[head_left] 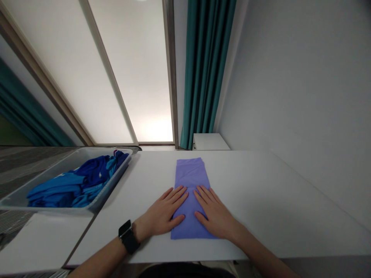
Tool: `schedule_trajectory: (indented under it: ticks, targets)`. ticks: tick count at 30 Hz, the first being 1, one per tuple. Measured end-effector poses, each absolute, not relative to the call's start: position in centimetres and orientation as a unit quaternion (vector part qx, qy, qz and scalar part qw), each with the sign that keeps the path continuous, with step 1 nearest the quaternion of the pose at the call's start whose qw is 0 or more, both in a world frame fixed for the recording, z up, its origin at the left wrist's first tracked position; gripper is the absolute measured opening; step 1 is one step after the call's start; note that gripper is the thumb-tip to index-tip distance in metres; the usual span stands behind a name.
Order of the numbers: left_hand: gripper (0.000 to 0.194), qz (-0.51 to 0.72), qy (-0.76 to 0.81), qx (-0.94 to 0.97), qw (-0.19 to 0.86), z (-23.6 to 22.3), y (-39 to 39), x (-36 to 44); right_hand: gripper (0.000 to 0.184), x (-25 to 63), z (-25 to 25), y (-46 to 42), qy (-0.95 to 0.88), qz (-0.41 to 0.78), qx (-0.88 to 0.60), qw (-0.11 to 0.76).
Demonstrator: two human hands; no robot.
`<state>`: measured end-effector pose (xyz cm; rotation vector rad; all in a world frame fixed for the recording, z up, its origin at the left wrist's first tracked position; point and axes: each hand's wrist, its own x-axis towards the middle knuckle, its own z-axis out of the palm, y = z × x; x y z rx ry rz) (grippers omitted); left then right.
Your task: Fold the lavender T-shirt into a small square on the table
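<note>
A purple cloth (pixel 189 173), folded into a long narrow rectangle, lies flat on the white table (pixel 246 173) in front of me. On its left edge rests my left hand (pixel 166 210), palm down with the fingers stretched out. My right hand (pixel 214 212) lies flat on the right side of the same cloth, fingers extended. Between the two hands a strip of cloth stays visible. Neither hand grips anything. What kind of garment the cloth is, I cannot tell.
At the left, a translucent plastic bin (pixel 108 195) holds crumpled blue clothes (pixel 87 179). A small white cabinet (pixel 211 141) stands past the table's far edge, by a green curtain (pixel 207 69). A grey wall (pixel 304 96) runs along the right.
</note>
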<state>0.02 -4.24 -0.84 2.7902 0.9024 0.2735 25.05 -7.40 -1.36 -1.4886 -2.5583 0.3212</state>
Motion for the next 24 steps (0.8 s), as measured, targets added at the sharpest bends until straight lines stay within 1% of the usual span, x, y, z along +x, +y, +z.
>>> schedule_trajectory:
  ticks: [4, 7, 10, 12, 13, 16, 18, 24]
  targets:
    - [0.068, 0.088, 0.304, 0.943, 0.105, -0.3, -4.2, -0.1, 0.065, 25.4, -1.6, -7.1, -0.858, 0.111, -0.494, 0.083]
    - [0.068, 0.095, 0.28, 0.949, 0.11, 0.6, -4.4, -0.4, 0.063, 25.5, -0.8, -7.5, -0.868, 0.094, -0.475, 0.105]
    - [0.077, 0.093, 0.227, 0.962, 0.119, 1.6, -5.1, -0.9, 0.058, 25.2, 0.5, -9.0, -0.901, 0.072, -0.407, 0.135]
    - [0.083, 0.088, 0.192, 0.969, 0.13, 2.1, -5.7, -1.3, 0.055, 24.8, 1.2, -10.4, -0.918, 0.071, -0.363, 0.142]
    - [0.083, 0.087, 0.183, 0.97, 0.136, 2.3, -5.9, -1.5, 0.053, 24.6, 1.4, -11.0, -0.922, 0.069, -0.353, 0.142]
    - [0.069, 0.093, 0.206, 0.962, 0.15, 2.3, -6.0, -2.1, 0.049, 24.1, 1.2, -12.1, -0.926, 0.04, -0.348, 0.14]
    - [0.064, 0.112, 0.243, 0.951, 0.152, 2.0, -5.4, -2.5, 0.045, 23.9, 0.7, -12.3, -0.929, 0.007, -0.343, 0.141]
    - [0.075, 0.144, 0.263, 0.945, 0.131, 0.5, -2.5, -3.0, 0.025, 22.7, -0.5, -11.9, -0.927, -0.07, -0.339, 0.146]
